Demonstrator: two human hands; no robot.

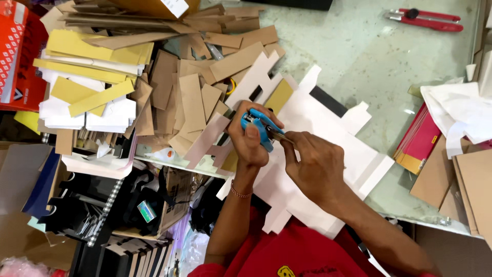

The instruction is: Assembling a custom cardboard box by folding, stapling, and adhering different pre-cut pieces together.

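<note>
- A blue stapler (260,129) is held in the left hand (249,138), fingers curled shut around its body and the thumb laid along its top; it is carried just above a flat white die-cut card sheet (328,149) on the glass table (359,56).
- The right hand (313,169) is brought against the stapler's metal front end, thumb and forefinger pinched together there (whether a staple strip or only the metal tip is gripped cannot be told).
- A slip is judged possible: with fingertips so close to the stapler's mouth, a squeeze from the left hand could nip a finger or jam the mechanism.
- The white sheet overhangs the table's near edge; a push from a forearm could tip it toward the lap.
- Counted near the hands: one stapler, one large white sheet, one bracelet (240,193) on the left wrist.
- To the right, a stack of pink and yellow card (421,144) is seen.
- Farther left, a heap of brown cardboard strips (192,102) is piled (too many and too overlapped to be counted), with yellow strips (92,48) beyond.
- At the far right edge, one red cutter (424,19) is laid.
</note>
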